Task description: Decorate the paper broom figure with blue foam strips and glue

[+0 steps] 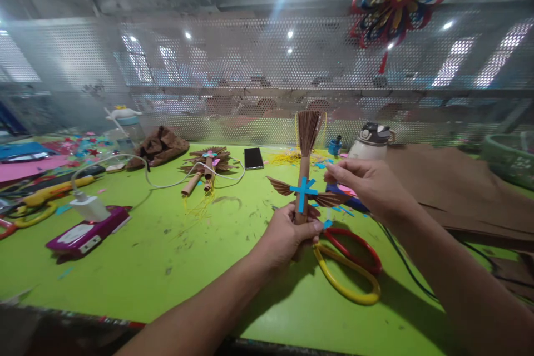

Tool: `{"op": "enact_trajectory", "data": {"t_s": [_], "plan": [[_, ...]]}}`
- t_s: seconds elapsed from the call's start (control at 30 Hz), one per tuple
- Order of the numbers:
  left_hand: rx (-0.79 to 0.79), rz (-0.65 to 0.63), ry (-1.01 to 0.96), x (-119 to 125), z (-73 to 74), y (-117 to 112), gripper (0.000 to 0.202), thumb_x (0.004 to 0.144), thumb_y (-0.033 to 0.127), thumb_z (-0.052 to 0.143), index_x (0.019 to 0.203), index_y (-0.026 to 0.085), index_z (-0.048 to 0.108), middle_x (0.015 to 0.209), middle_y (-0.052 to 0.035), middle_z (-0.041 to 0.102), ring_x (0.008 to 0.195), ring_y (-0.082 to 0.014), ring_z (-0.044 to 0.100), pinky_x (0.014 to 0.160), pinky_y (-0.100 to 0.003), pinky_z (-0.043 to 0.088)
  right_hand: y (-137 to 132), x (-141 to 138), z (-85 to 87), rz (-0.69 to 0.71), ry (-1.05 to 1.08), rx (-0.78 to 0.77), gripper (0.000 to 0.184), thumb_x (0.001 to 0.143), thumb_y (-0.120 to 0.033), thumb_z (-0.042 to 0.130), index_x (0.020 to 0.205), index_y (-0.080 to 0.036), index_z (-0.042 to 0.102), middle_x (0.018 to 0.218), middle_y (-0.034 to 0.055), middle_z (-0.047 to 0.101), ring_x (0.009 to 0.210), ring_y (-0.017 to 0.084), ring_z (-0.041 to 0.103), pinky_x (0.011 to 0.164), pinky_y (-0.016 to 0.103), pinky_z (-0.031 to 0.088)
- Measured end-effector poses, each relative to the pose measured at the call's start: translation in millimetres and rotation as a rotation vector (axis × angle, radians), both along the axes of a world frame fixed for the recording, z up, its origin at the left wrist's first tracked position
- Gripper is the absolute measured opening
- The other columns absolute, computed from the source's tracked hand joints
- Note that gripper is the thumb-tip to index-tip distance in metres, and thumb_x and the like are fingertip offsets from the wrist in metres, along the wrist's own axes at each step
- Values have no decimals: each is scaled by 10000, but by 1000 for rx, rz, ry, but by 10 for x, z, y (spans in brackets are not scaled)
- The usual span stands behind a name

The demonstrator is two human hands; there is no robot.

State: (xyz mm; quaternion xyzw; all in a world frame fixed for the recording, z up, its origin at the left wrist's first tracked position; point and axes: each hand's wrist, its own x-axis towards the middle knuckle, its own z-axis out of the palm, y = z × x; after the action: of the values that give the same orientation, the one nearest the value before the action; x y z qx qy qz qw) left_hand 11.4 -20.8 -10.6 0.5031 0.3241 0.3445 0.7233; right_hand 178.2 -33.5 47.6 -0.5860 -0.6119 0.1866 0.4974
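Note:
A brown paper craft figure (pixel 305 172) stands upright in front of me: a rolled tube with a pleated fan on top, pleated wings at the sides and crossed blue paper strips on its middle. My left hand (pixel 294 228) is wrapped round the lower tube. To the right of the figure, above its right wing, is my right hand (pixel 362 181), thumb and fingers pinched together; whatever lies between the tips is too small to make out. Yellow strands hang beside the fan. Just below the hands lie scissors (pixel 354 288) with one red and one yellow handle loop.
Similar brown paper figures (pixel 208 169) lie left of centre beside a phone (pixel 253 158). A purple power strip (pixel 89 233) with a white charger and cable sits at left. Brown paper sheets (pixel 434 183), a white flask (pixel 369 144) and a green basket (pixel 509 158) occupy the right.

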Motion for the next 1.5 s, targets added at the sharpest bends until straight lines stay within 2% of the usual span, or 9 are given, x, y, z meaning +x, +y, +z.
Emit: {"op": "enact_trajectory", "data": {"t_s": [0.23, 0.37, 0.47, 0.6, 0.87, 1.0, 1.13, 1.27, 1.5], "plan": [[-30, 59, -44, -61, 50, 82, 307, 621, 186, 715, 832, 143, 496, 587, 32, 511, 449, -46, 446, 412, -169, 277, 235, 364, -213, -139, -38, 44, 399, 737, -529, 567, 749, -143, 666, 692, 60, 661, 676, 201, 609, 608, 292, 465], [-44, 99, -88, -78, 74, 118, 304, 608, 142, 711, 810, 136, 483, 588, 38, 496, 450, -36, 431, 410, -164, 284, 443, 677, -413, -159, -527, -214, 372, 821, -423, 431, 827, -134, 665, 808, 80, 684, 753, 201, 608, 633, 265, 441], [-26, 103, -119, -76, 46, 134, 288, 623, 121, 690, 816, 129, 478, 602, 34, 493, 468, -38, 437, 418, -162, 297, 545, 830, -578, -109, -689, -318, 222, 718, -284, 539, 783, -133, 688, 816, 92, 692, 767, 219, 605, 661, 273, 419], [-9, 68, -137, -87, 4, 142, 282, 631, 126, 683, 824, 128, 477, 634, 22, 503, 482, -41, 446, 417, -164, 292, 611, 913, -789, -91, -833, -419, 172, 568, -170, 594, 706, -115, 682, 777, 143, 677, 724, 258, 597, 592, 292, 385], [7, 9, -82, -132, -24, 150, 347, 626, 236, 710, 887, 152, 497, 601, 31, 500, 428, -40, 407, 391, -170, 240, 638, 853, -981, -103, -922, -415, 420, 589, -150, 566, 999, -149, 659, 982, 129, 648, 915, 266, 567, 743, 298, 401], [4, 19, -86, -129, -20, 149, 363, 601, 229, 728, 871, 151, 499, 600, 29, 507, 449, -46, 435, 398, -162, 249, 573, 845, -846, -127, -890, -355, 459, 562, -115, 592, 1014, -122, 667, 1033, 158, 642, 975, 303, 558, 796, 324, 414], [5, -3, -13, -110, -6, 130, 328, 628, 250, 706, 868, 158, 502, 558, 39, 500, 397, -43, 393, 355, -161, 189, 322, 677, -325, -174, -752, -198, 338, 776, -274, 487, 1045, -147, 648, 1092, 120, 637, 969, 241, 585, 794, 294, 446], [12, -18, 24, -74, -6, 105, 296, 611, 204, 709, 827, 143, 516, 587, 25, 533, 430, -53, 446, 375, -162, 252, 49, 188, 138, 45, -394, 60, 281, 790, -431, 531, 801, -197, 685, 843, 58, 681, 750, 187, 607, 664, 280, 465], [49, -39, 9, -50, -23, 81, 256, 612, 175, 707, 793, 133, 531, 610, 7, 547, 449, -56, 468, 410, -171, 292, 95, -181, 51, 159, -172, -31, 233, 728, -407, 622, 660, -184, 643, 604, 12, 589, 544, 143, 543, 502, 263, 442]]}}
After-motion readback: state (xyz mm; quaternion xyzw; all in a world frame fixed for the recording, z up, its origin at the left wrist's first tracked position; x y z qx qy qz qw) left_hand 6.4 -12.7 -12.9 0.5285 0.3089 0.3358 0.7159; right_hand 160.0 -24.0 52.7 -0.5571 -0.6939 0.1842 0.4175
